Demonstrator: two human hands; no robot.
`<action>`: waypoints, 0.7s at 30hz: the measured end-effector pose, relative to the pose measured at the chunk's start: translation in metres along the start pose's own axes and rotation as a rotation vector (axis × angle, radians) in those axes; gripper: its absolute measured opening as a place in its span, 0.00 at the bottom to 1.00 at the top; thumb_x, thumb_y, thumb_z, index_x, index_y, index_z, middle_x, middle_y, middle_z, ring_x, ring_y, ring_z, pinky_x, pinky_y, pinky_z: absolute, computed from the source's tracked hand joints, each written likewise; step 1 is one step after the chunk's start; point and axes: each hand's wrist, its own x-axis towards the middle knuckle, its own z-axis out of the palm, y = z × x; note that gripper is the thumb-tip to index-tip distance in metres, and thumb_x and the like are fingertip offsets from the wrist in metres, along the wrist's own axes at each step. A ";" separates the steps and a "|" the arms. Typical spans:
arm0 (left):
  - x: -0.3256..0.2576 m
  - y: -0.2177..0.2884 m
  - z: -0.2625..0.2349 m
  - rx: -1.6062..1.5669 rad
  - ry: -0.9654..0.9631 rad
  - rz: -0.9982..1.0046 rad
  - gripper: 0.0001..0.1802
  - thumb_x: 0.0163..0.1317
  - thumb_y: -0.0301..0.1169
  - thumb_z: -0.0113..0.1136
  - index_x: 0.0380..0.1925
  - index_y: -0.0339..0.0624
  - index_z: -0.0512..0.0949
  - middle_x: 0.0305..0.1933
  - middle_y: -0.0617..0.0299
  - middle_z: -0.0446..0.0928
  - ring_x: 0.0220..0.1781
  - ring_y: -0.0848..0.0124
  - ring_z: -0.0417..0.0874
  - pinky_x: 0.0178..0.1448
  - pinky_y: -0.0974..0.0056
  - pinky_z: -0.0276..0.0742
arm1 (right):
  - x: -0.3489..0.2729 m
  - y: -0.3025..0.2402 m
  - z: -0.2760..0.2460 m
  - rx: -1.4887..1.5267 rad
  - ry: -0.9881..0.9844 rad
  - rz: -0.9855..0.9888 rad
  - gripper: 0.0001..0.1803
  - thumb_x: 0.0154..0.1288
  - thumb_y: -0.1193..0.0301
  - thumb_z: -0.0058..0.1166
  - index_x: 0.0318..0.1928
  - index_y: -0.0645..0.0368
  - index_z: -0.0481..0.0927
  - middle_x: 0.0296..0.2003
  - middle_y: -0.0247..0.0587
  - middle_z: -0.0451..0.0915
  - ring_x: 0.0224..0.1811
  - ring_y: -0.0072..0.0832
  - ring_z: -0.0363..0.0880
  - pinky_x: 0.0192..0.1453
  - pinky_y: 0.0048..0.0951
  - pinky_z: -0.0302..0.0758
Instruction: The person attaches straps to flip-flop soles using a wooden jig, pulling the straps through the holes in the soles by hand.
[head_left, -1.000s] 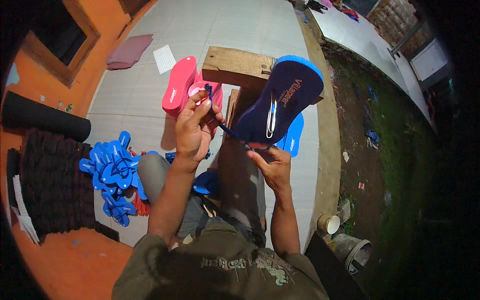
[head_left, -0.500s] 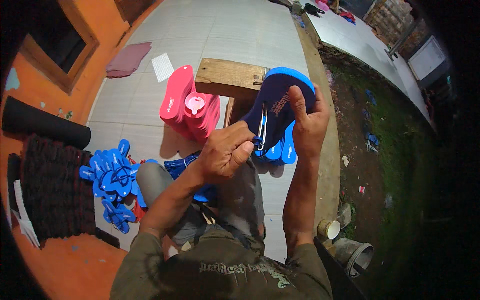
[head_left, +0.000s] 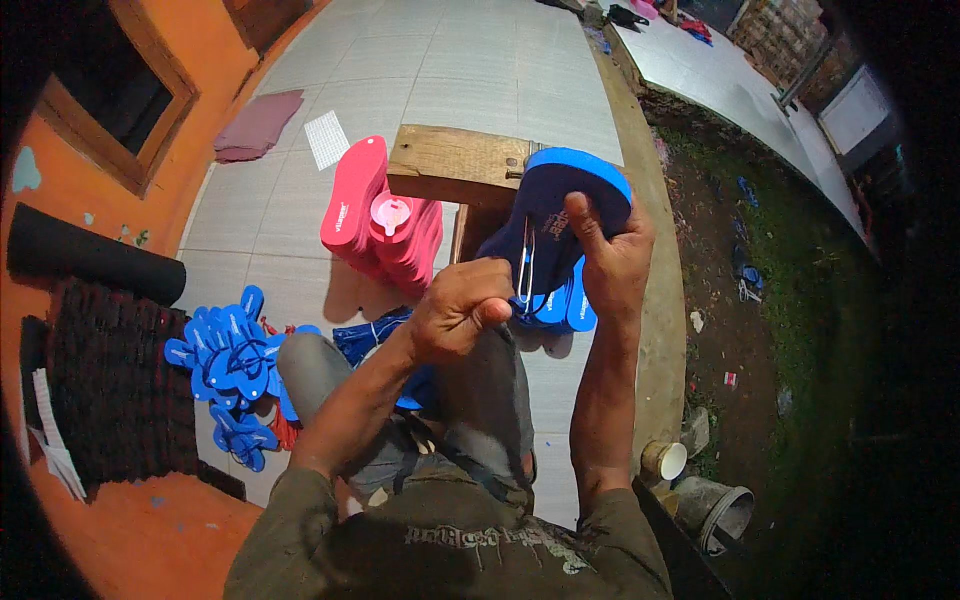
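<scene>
Sandal sole (head_left: 550, 190), dark blue with a bright blue edge, is tilting in front of the near end of a wooden block (head_left: 450, 155); whether the two are touching, I cannot tell. The right hand (head_left: 615, 255) is grasping the sole along its right side, its thumb pressing on the dark face while the other fingers are wrapping behind, mostly out of sight. A thin metal tool (head_left: 529, 250), looped like a long clip, is lying along that face, its lower end reaching the sole's left edge. The left hand (head_left: 462, 308) is clenching into a fist just beside that end, thumb folding over; what it is gripping inside, I cannot tell.

Below the sole, lighter blue soles (head_left: 574, 302) are standing on the tiled floor (head_left: 555, 395). Left of the block, a stack of pink soles (head_left: 352, 200) is rising, with a pink tub (head_left: 390, 212) sitting on top. Blue straps (head_left: 358, 342) are lying near the left knee (head_left: 312, 365), and a heap of blue sandals (head_left: 232, 350) is spreading farther left, beside a dark stack (head_left: 115, 385) and a black roll (head_left: 95, 255).
</scene>
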 end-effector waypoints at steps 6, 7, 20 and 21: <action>-0.004 -0.012 0.001 -0.213 -0.069 -0.201 0.23 0.64 0.46 0.42 0.21 0.38 0.68 0.21 0.65 0.65 0.23 0.73 0.64 0.28 0.68 0.59 | 0.001 0.003 -0.002 0.004 -0.019 0.022 0.16 0.52 0.65 0.62 0.38 0.63 0.76 0.29 0.36 0.78 0.30 0.19 0.74 0.37 0.21 0.71; -0.006 -0.014 0.001 -0.317 -0.078 -0.296 0.23 0.64 0.47 0.42 0.23 0.37 0.71 0.22 0.66 0.68 0.25 0.75 0.66 0.29 0.69 0.61 | 0.000 0.002 -0.004 -0.047 -0.023 0.019 0.17 0.52 0.65 0.63 0.38 0.63 0.76 0.30 0.36 0.78 0.31 0.19 0.74 0.37 0.21 0.71; 0.034 0.023 -0.005 0.218 0.326 -0.221 0.27 0.61 0.52 0.44 0.38 0.35 0.71 0.29 0.55 0.70 0.32 0.69 0.73 0.38 0.67 0.69 | -0.033 0.002 0.007 0.146 0.025 0.041 0.14 0.53 0.76 0.60 0.42 0.64 0.76 0.34 0.35 0.79 0.36 0.20 0.75 0.42 0.21 0.71; 0.044 0.025 -0.003 0.123 0.242 -0.234 0.27 0.60 0.52 0.46 0.40 0.35 0.71 0.31 0.52 0.70 0.33 0.67 0.73 0.39 0.67 0.69 | -0.034 0.004 0.008 0.174 0.031 0.016 0.14 0.53 0.77 0.59 0.41 0.64 0.76 0.35 0.35 0.79 0.36 0.20 0.75 0.42 0.21 0.71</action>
